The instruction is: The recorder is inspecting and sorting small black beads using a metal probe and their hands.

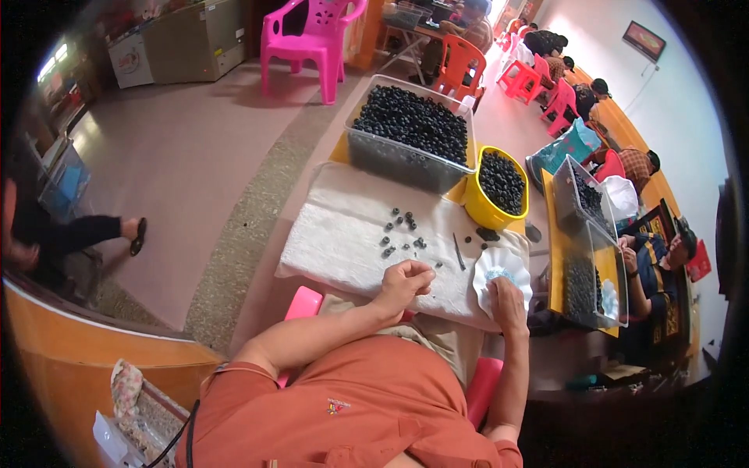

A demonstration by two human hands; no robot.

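Over the cloth's near edge, my left hand (404,287) is closed in a pinch; whatever its fingertips hold is too small to make out. My right hand (509,306) reaches into a white wavy-rimmed dish (521,269), its fingers bunched down at the small light-blue bits (496,274). The tips of those fingers are hidden. Several small black round parts (400,221) lie scattered on the white cloth (331,226) beyond my left hand. A slim dark tool (459,252), perhaps tweezers, rests between them and the dish.
At the table's far side stand a clear bin (406,164) heaped with black parts and a yellow tub (484,210) of the same. Another table at right carries clear bins (581,242), with a person (655,269) beside it. A pink chair (312,47) stands beyond.
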